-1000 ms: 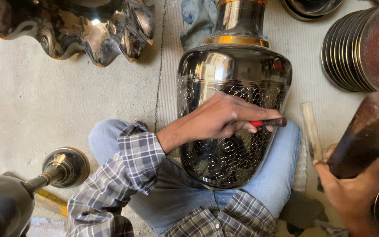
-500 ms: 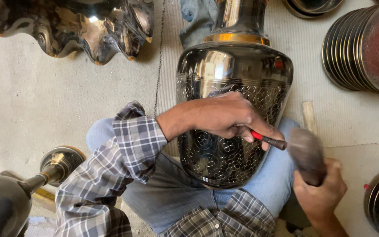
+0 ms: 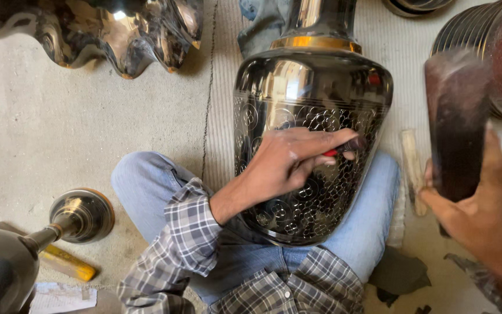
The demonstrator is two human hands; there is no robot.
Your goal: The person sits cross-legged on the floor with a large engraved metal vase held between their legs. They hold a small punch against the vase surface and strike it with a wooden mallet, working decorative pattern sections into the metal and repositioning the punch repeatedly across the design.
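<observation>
Dark polished metal vase with engraved floral pattern and gold neck band [image 3: 312, 151] lies on its side across lap, on blue-jeaned legs [image 3: 146, 186], over concrete floor [image 3: 59, 134].

Head view: left hand [image 3: 289, 160] rests on vase belly, fingers [image 3: 321, 141] pinched round thin red-handled chisel [image 3: 344, 148], tip on pattern. Right hand [image 3: 477, 212] grips dark wooden mallet [image 3: 454, 122], raised, blurred.

Risks, judged: off-centre blow could skid chisel across polish; mallet could catch left fingers; round vase could roll on lap.

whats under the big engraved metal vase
The vase lies across the person's jeans-clad legs, blue denim showing at both sides. The left hand rests on top. The lap directly beneath is covered by the vase.
</observation>
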